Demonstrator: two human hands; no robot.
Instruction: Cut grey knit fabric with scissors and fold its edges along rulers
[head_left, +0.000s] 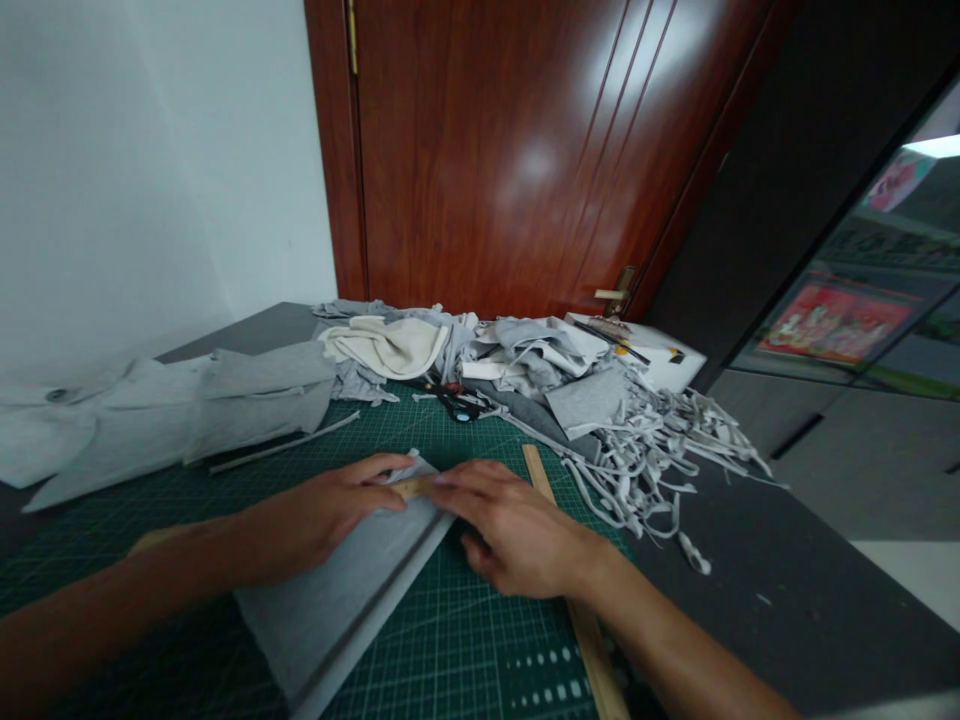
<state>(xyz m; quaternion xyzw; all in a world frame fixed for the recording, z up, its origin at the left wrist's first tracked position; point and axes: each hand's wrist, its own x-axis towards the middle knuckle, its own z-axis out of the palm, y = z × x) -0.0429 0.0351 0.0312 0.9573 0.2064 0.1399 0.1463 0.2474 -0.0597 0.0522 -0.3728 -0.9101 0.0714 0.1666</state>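
Forearms (667, 635) lead to left hand (319, 520) and right hand (521, 530), thumbs parted from fingers, touching a wooden strip (415, 487).

My left forearm (150, 580): bare, enters lower left, slants up toward centre.
My left hand (326, 510): back up, left index finger (379, 465) and left thumb (379, 497) point right, slightly parted.
My right forearm (667, 630): bare, enters lower right, slants up-left.
My right hand (517, 525): back up, right fingers (472, 480) reach left, bunched, right thumb (478, 555) bent beneath.
My hand gap: narrow, fingertips near, not touching.
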